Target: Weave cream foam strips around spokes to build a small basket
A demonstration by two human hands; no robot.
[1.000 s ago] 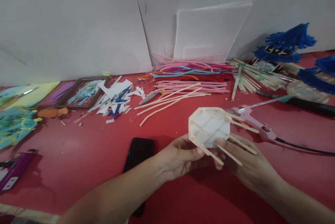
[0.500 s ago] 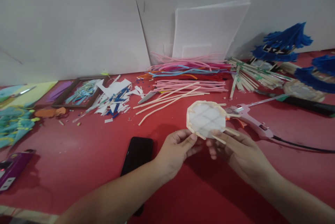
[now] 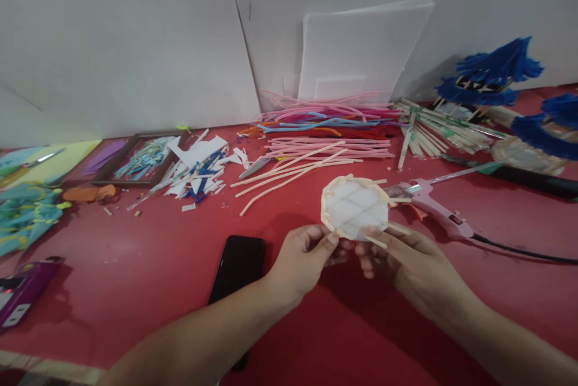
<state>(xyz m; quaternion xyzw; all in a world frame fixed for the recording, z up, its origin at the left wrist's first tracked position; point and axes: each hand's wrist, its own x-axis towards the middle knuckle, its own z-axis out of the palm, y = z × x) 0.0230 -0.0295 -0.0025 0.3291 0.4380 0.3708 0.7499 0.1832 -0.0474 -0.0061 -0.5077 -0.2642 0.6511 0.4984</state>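
A roundish white disc with a cream stick rim is held up over the red table. My left hand pinches its lower left edge between thumb and fingers. At the lower right edge, my right hand is closed on the disc, with short cream stick ends poking out by its fingers. Faint crossed lines show through the white face. Just right of the disc lies a pink glue gun with a clear glue stick in its back.
A black phone lies left of my left hand. Pink and coloured pipe cleaners and bundled sticks lie behind. Blue fringed models stand back right. Paper scraps, a brown frame and a purple power strip are at left.
The disc has tilted slightly in my hands, its lower left rim now closer to my left fingers. Both hands keep their hold.
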